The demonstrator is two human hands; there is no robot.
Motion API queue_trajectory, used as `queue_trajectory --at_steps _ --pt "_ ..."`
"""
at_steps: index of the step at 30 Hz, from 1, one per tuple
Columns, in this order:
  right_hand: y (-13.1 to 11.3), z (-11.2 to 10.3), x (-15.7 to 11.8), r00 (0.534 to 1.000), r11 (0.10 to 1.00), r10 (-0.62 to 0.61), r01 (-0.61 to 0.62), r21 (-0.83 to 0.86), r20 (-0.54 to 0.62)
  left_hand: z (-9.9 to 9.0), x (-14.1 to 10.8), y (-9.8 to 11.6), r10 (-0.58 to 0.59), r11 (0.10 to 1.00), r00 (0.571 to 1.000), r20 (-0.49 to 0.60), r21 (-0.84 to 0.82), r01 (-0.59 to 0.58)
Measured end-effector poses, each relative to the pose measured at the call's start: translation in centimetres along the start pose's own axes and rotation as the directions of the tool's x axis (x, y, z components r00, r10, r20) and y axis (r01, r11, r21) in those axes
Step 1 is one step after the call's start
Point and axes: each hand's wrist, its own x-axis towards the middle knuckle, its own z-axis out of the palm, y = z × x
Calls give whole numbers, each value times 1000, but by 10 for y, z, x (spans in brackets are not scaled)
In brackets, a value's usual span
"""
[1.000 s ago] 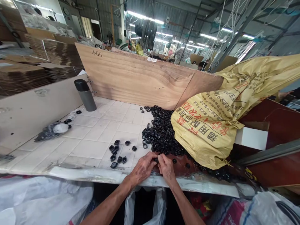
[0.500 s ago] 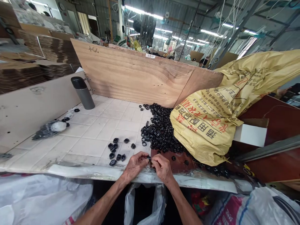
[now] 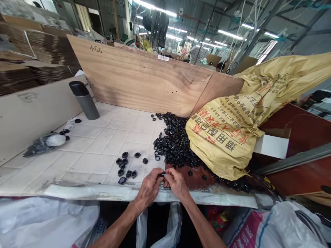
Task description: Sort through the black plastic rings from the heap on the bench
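Pinching a small black ring (image 3: 163,174) between the fingers of the left hand (image 3: 149,187) and the right hand (image 3: 177,183), both clenched on it, just above the near edge of the bench (image 3: 98,162). Lying loose just left of the hands, a cluster of black rings (image 3: 126,167). Spilling beyond, a heap of black rings (image 3: 176,143) touching the yellow sack (image 3: 232,134). Standing upright far left, a grey flask (image 3: 84,100); closing the back, a plywood board (image 3: 144,77).
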Motion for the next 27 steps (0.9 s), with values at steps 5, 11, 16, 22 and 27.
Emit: queue_trajectory --at_steps 5,11,16,22,27 --pt "2 16 6 987 987 159 -159 1 -5 6 -11 -10 202 932 977 -72 319 -170" --pt "-2 20 10 991 991 131 -131 -10 -2 -3 -10 -3 174 920 985 15 354 -168" --pt "-1 20 8 992 991 129 -129 28 11 -12 -7 -1 126 935 990 61 325 -139" --pt "-1 22 6 998 998 66 -66 -13 -14 -14 -8 -7 123 947 992 7 299 -120" --pt "-2 27 10 996 994 35 -43 -98 -83 -12 -8 -3 158 927 986 53 337 -167"
